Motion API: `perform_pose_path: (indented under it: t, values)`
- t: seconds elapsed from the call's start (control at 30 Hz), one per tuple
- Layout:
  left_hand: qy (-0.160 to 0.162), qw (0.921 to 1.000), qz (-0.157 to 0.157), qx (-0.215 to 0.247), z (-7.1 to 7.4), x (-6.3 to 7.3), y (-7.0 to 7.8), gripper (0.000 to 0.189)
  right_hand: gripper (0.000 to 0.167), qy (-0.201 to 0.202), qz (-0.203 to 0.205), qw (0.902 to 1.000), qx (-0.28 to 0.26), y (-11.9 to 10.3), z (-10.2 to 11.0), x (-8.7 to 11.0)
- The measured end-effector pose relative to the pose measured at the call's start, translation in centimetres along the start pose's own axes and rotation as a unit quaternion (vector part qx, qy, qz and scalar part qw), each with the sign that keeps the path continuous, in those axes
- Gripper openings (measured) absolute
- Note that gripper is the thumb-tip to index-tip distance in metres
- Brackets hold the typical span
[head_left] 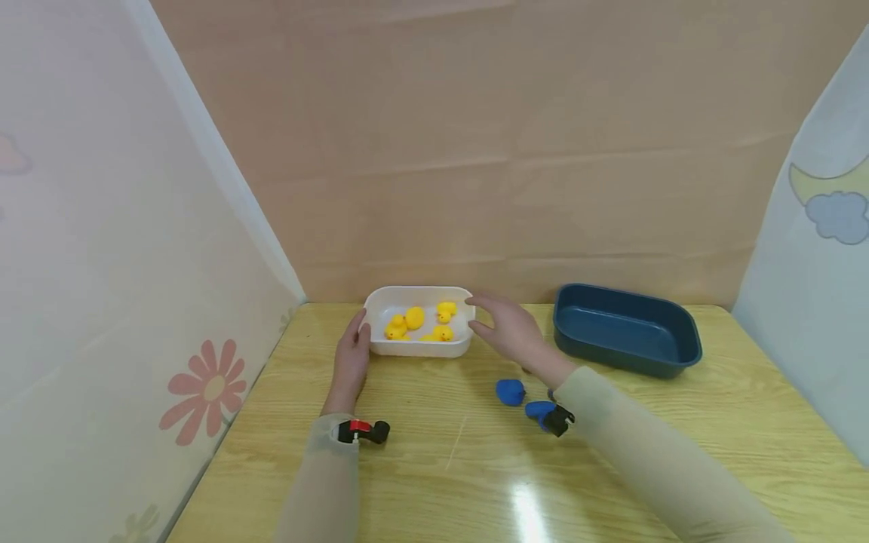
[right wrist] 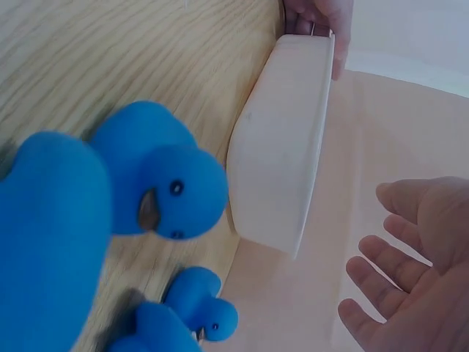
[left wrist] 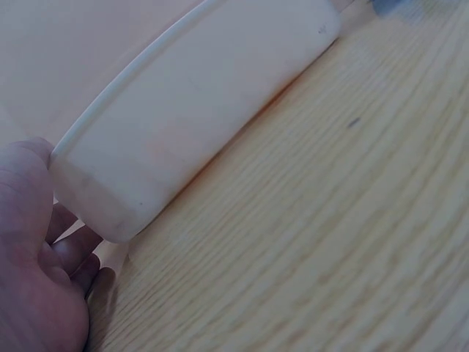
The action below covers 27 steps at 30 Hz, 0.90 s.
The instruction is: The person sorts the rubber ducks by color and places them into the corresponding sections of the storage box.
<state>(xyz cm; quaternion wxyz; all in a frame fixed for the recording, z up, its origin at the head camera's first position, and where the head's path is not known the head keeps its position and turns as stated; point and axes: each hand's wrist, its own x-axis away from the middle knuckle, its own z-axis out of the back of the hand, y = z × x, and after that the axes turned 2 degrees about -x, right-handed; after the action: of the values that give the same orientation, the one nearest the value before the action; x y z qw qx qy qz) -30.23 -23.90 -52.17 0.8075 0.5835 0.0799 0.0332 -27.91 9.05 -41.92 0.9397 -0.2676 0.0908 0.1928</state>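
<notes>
While near the tub (head_left: pixel 421 349), right grip (head_left: pixel 507 324), fingers (right wrist: pixel 392 264) apart.

The white rectangular tub (head_left: pixel 417 349) looks like smooth plastic, the dark blue rectangular tub (head_left: pixel 614 329) also. The small yellow ducks (head_left: pixel 414 317) and the rounded, matt blue ducks (right wrist: pixel 201 187) seem smooth rubber or plastic. The pale yellow wood-grained worktop (head_left: pixel 414 452) is glossy; the brown backdrop (head_left: pixel 434 173) resembles creased, matt paper.

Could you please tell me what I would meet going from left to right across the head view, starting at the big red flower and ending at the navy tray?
Flower, left hand, white tray, right hand, navy tray.
</notes>
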Motion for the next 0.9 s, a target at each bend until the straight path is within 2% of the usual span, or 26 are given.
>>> perform_pose_path:
  t: [0.37, 0.67, 0.9]
  values:
    - [0.002, 1.0000, 0.000, 0.007, 0.3, -0.2, -0.1, 0.055, 0.053, 0.009, 0.010, 0.9999, 0.000, 1.3, 1.9, 2.2]
    - [0.000, 1.0000, 0.006, 0.007, 0.4, -0.2, 0.0, 0.055, 0.056, 0.015, -0.010, 0.9998, 0.009, 2.7, 3.5, 4.4]
    - [0.000, 1.0000, 0.004, 0.009, 0.4, -0.2, -0.1, 0.054, 0.059, 0.005, -0.041, 0.9991, 0.006, 3.9, 4.4, 5.7]
